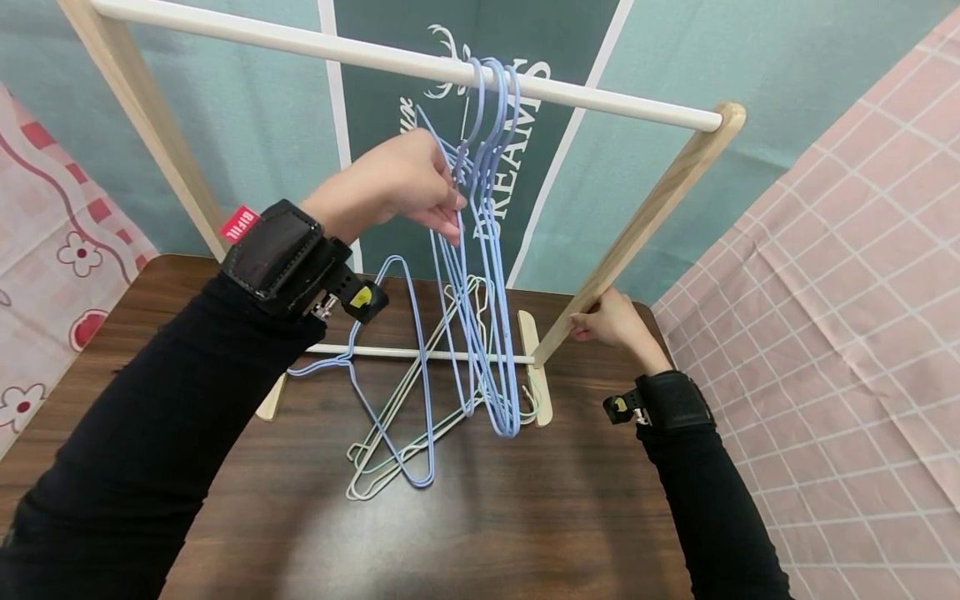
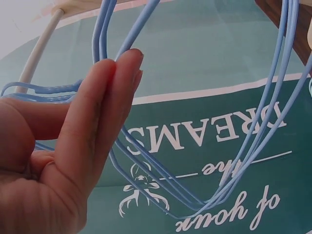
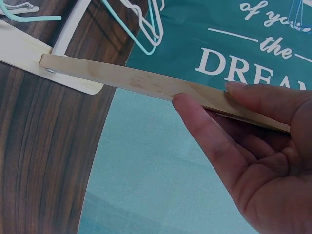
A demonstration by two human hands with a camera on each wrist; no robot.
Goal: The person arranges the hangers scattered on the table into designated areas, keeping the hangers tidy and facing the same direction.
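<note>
Several blue wire hangers [image 1: 495, 333] hang by their hooks from the white top rod [image 1: 615, 100] of a garment rack. My left hand [image 1: 412, 179] pinches the side of a blue hanger just below the hooks. In the left wrist view, two fingers [image 2: 92, 117] lie extended along the blue wires. At the rack's right side, my right hand [image 1: 611, 321] holds the wooden post [image 1: 645, 212] low down, near its foot. Thumb and fingers lie on either side of this post in the right wrist view.
On the brown table [image 1: 525, 517], a loose blue hanger [image 1: 427, 400] overlaps pale green and white hangers [image 1: 367, 479] near the lower white bar [image 1: 390, 352]. A teal cloth [image 1: 255, 133] hangs behind the rack. Pink cloths, including a checked one [image 1: 825, 275], flank both sides.
</note>
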